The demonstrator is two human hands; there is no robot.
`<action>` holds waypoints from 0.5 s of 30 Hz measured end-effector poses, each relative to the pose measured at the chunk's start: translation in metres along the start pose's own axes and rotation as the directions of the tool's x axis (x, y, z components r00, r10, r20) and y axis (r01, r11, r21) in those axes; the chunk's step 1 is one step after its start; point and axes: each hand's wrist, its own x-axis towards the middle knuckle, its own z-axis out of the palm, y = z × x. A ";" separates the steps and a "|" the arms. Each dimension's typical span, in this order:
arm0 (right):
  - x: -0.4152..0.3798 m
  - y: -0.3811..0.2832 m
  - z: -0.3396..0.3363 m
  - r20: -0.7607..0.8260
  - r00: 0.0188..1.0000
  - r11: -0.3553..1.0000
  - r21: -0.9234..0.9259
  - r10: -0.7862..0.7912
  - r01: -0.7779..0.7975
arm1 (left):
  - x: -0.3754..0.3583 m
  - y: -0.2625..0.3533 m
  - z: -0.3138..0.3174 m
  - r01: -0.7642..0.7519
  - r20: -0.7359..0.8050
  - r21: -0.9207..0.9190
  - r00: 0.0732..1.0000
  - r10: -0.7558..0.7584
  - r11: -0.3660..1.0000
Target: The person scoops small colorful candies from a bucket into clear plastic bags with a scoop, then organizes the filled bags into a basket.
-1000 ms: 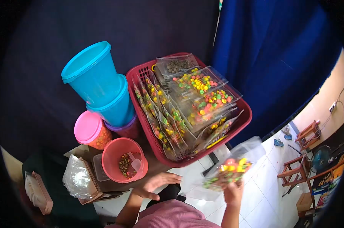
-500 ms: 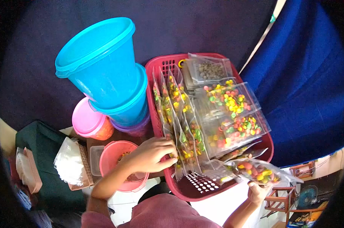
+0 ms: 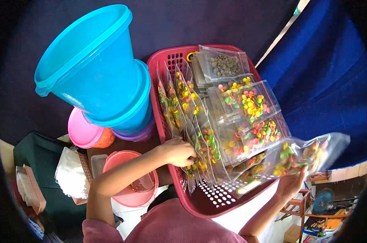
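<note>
Left hand (image 3: 179, 152) curled together, fingers pressed against the row of upright candy packets (image 3: 191, 121) standing along the left side of the red basket (image 3: 161, 109); knuckles over the basket's left rim, fingertips tucked into the packets near the row's lower end. Whether any one packet is pinched between the fingers: cannot tell.

Right hand (image 3: 290, 184) at about 4 o'clock from the basket's middle, palm up and fingers spread under a clear bag of coloured candies (image 3: 301, 156). Bag resting on the fingers and palm, stretching up toward 2 o'clock from the hand, blurred, lying over the basket's lower right rim. Grip on it not clearly closed; more cradled than clamped.

Inside the basket, toward 12 and 1 o'clock, flat packets of coloured candies (image 3: 248, 97) stacked overlapping, with a packet of dull brown pieces (image 3: 224, 65) at the top.

At 9 to 10 o'clock from the basket, stacked blue tubs (image 3: 94, 69). Below them, a pink-lidded tub (image 3: 84, 131), and at 7 o'clock a pink bowl (image 3: 124, 194) partly under the left forearm. Beside the bowl, a pile of empty clear bags (image 3: 70, 172).
</note>
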 end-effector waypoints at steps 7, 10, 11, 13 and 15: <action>-0.029 0.061 0.038 0.028 0.972 0.897 -0.394 0.231 -0.202 | -0.026 0.032 -0.047 0.067 -0.138 -0.559 0.975 -0.172 0.826; -0.024 0.059 0.055 0.170 0.935 0.875 -0.435 0.311 -0.212 | -0.035 0.043 -0.040 -0.182 -0.242 -0.918 0.961 -0.135 0.353; -0.025 0.058 0.066 0.180 0.916 0.838 -0.495 0.358 -0.230 | -0.038 0.055 -0.041 -0.195 -0.241 -0.938 0.961 -0.134 0.285; -0.023 0.060 0.074 0.254 0.839 0.763 -0.592 0.482 -0.259 | -0.037 0.075 -0.038 -0.252 -0.260 -0.961 0.963 -0.065 0.112; -0.025 0.063 0.085 0.270 0.806 0.756 -0.582 0.527 -0.300 | -0.027 0.081 -0.017 -0.234 -0.280 -0.944 0.940 -0.193 0.231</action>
